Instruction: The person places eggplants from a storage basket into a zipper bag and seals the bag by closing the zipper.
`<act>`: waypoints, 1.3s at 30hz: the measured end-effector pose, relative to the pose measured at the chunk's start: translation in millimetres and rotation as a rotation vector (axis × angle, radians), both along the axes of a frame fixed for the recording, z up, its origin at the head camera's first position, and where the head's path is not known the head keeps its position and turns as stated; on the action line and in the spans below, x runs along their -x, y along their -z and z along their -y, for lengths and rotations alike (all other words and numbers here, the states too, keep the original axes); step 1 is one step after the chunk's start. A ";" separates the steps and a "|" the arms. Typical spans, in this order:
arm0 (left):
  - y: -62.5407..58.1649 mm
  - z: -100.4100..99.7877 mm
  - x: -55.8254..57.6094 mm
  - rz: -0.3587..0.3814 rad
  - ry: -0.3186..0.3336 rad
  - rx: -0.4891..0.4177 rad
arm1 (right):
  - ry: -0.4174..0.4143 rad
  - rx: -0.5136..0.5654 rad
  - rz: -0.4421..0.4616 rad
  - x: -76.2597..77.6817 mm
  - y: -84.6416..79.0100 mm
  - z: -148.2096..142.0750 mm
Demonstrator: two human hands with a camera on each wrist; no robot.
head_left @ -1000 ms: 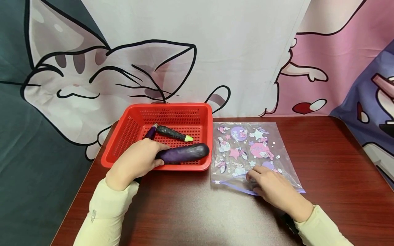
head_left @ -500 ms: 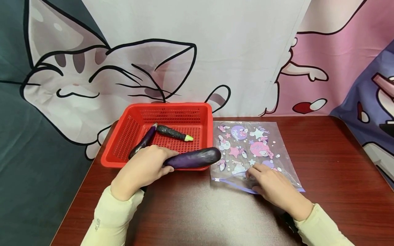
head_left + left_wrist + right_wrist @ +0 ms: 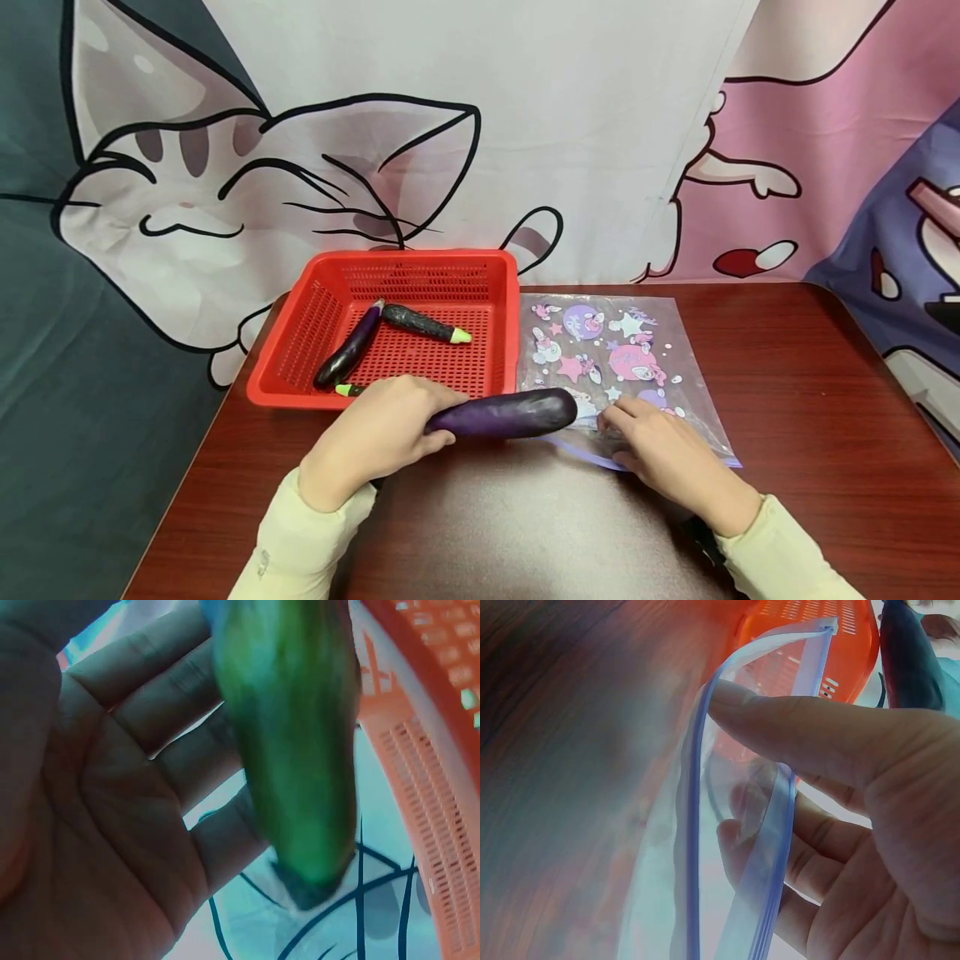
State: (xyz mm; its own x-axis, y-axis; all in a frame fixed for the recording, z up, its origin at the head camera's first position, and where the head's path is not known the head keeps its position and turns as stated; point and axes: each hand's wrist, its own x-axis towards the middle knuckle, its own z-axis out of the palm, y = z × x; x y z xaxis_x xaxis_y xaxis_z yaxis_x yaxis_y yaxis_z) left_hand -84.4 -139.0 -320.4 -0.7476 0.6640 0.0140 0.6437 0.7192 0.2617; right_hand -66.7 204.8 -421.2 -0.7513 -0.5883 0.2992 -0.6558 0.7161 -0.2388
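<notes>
Left hand (image 3: 378, 425): closed w/ thumb one side, fingers other, on one end of big eggplant (image 3: 517, 412).
Big eggplant: in L grip; long end sticks out R of fingers, rounded tip over near-L corner of bag. Can't tell if touching.
Right hand (image 3: 667, 454): on bag, R of L grip; thumb + bent fingers apart, one zip strip btwn; thumb tip at other strip.
Plastic bag (image 3: 637, 342): flat beyond R hand, mouth gaping at R grip.
Red basket (image 3: 420, 256): just beyond L grip.
In basket, past L grip: small eggplant (image 3: 351, 348), dark veg w/ green tip (image 3: 420, 323).
</notes>
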 end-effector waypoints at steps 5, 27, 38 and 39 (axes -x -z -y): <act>2.3 -9.9 -4.5 0.003 0.029 0.024 | -0.001 0.002 -0.003 0.9 0.1 0.3; 22.4 -39.2 -11.6 -0.019 0.106 0.117 | -0.045 0.052 -0.067 2.2 -0.8 2.3; 24.9 -42.7 -13.2 -0.002 0.109 0.110 | -0.062 0.137 -0.080 4.2 -1.1 2.7; 25.8 -43.7 -13.4 -0.008 0.113 0.114 | -0.060 0.142 -0.085 4.4 -1.3 3.0</act>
